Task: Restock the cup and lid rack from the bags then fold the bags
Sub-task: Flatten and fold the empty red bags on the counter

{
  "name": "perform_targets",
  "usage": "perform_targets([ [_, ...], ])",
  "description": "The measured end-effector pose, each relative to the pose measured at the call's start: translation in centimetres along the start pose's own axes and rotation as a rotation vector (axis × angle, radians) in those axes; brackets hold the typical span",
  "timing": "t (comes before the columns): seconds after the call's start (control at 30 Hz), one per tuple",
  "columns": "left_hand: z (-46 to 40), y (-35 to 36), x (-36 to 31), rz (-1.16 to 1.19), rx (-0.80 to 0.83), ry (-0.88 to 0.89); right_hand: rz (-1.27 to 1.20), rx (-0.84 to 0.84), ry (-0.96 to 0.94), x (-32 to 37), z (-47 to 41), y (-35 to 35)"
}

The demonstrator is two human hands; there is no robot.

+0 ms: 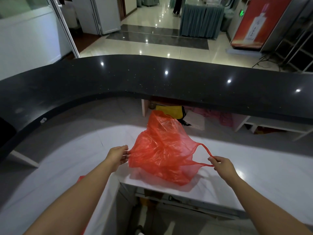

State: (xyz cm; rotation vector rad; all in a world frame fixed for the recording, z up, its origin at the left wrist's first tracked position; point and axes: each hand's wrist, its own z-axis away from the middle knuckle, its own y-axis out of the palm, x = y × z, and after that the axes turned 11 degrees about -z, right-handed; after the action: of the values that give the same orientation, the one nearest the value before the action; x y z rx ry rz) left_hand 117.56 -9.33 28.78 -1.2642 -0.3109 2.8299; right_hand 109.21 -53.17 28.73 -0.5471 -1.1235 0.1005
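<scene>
Red plastic bag (pixel 162 150) stretched above white counter (pixel 254 175), frame centre. Left hand (pixel 118 156) at 9 o'clock pinches bag edge; right hand (pixel 222 164) at 3 o'clock pinches handle loop (pixel 205 150).

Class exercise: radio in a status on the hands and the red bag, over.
Left hand pinching bag edge, right hand pinching a handle loop. Red plastic bag stretched between them, crumpled, unfolded, over the white counter. Nothing in the way.

Both forearms bare, no sleeves, left grip (pixel 118 156), right grip (pixel 223 164).
</scene>
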Motion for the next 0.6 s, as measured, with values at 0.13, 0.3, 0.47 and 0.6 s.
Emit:
perform_targets([
  [0.13,-0.4,-0.1,-0.5,-0.071,0.021,0.016,-0.014,-0.027,-0.019,0.2,-0.2,-0.1],
  [0.3,-0.8,-0.2,-1.6,-0.109,-0.067,0.061,-0.081,-0.084,-0.046,0.6,-0.8,-0.6],
  [0.47,-1.4,-2.4,-4.9,-0.086,-0.267,0.26,-0.4,-0.232,0.009,2.0,-2.5,-2.0],
  [0.6,-1.1,-5.5,-7.2,-0.07,-0.343,0.406,-0.548,-0.369,0.028,2.7,-4.2,-3.9],
])
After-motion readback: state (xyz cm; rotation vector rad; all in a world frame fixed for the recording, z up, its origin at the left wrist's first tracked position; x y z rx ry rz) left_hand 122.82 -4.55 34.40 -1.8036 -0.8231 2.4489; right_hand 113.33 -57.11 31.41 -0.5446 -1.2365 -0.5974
